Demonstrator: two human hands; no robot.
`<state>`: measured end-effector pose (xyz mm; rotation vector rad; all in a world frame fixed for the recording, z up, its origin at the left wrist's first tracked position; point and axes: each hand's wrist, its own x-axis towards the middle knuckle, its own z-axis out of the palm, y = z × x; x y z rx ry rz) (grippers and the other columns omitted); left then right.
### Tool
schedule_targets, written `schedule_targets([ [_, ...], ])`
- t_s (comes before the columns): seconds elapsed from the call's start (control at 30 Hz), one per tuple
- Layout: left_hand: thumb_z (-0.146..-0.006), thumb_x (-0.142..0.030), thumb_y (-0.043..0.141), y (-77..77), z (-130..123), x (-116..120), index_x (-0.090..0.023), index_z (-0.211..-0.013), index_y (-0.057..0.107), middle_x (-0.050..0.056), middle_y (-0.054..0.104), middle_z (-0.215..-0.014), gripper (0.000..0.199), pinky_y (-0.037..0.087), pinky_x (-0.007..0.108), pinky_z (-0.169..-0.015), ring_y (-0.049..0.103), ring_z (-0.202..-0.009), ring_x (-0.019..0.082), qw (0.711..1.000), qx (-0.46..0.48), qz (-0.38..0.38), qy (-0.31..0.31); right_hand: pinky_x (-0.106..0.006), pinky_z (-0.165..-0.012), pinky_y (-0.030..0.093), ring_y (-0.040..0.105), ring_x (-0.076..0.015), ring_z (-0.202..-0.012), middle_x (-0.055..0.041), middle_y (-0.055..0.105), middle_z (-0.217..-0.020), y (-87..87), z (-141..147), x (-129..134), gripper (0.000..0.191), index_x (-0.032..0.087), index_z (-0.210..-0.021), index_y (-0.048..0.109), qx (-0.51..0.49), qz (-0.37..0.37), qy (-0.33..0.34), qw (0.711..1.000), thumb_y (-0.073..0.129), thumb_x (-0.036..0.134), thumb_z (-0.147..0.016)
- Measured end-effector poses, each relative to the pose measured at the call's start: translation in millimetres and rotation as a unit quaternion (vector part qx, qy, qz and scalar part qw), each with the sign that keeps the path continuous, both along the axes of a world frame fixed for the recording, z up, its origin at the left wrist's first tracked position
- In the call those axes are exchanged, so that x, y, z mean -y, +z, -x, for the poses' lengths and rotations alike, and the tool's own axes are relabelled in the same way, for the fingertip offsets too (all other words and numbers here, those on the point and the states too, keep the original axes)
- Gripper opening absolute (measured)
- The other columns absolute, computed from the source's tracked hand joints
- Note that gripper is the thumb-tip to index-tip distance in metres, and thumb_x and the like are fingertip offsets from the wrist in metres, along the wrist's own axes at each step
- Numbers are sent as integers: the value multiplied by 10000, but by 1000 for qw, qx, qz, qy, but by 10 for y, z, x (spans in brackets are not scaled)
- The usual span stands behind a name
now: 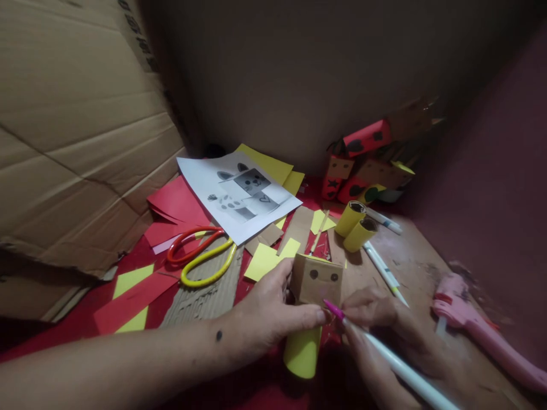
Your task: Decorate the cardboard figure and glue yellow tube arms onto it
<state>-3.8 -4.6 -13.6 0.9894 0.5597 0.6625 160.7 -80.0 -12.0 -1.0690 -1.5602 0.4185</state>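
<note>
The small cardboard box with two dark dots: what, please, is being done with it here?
A person's left hand holds the small cardboard box, with a yellow tube below it. The right hand holds a white marker, its pink tip at the lower part of the box's front; whether it touches is hard to tell. Two more yellow tubes stand beyond, and a pink glue gun lies to the right.
</note>
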Motion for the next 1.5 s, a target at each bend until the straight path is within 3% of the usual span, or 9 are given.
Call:
schedule_targets([
  [0.33, -708, -134, 829, 29, -19, 11, -175, -1144, 552, 77, 699, -1127, 519, 491, 436, -989, 637, -1133, 284, 1000, -13, 9, 6, -189, -581, 543, 666, -126, -674, 26, 664, -791, 44, 0, 20, 142, 279, -899, 578, 45, 27, -47, 998, 583, 138, -905],
  [0.43, -727, -173, 833, 18, -23, 10, -182, -1154, 553, 77, 689, -1137, 511, 488, 435, -978, 635, -1130, 284, 1000, -10, 5, 5, -184, -545, 530, 646, -113, -620, 32, 661, -784, 60, -25, 17, 163, 277, -898, 574, 68, 23, -24, 997, 570, 114, -905],
  [0.53, -735, -190, 836, -2, -19, 7, -185, -1158, 550, 79, 685, -1137, 510, 489, 433, -963, 634, -1122, 286, 1000, -21, 0, 10, -184, -529, 518, 640, -105, -593, 34, 666, -786, 67, -41, 20, 149, 273, -894, 580, 79, 21, -41, 996, 577, 125, -905],
  [0.73, -734, -103, 804, -19, -19, 14, -195, -1158, 562, 63, 699, -1125, 497, 500, 412, -959, 644, -1094, 261, 1000, 1, -6, 2, -182, -455, 493, 622, -99, -523, 40, 679, -787, 63, -29, 39, 129, 274, -894, 576, 90, 29, -57, 994, 593, 147, -903],
  [0.93, -697, -82, 809, 28, -31, 13, -181, -1125, 556, 74, 702, -1121, 507, 510, 415, -945, 646, -1085, 270, 1000, -18, -4, 10, -184, -509, 552, 672, -125, -613, 21, 688, -800, 57, -30, 35, 142, 271, -910, 578, 77, 41, -37, 996, 596, 130, -901],
  [1.5, -735, -95, 790, -21, -29, 5, -192, -1155, 568, 71, 705, -1151, 485, 516, 407, -939, 654, -1084, 269, 1000, -5, -21, 16, -172, -564, 541, 659, -105, -647, 26, 650, -792, 46, -21, 18, 132, 266, -910, 543, 92, 50, -28, 994, 566, 139, -937],
])
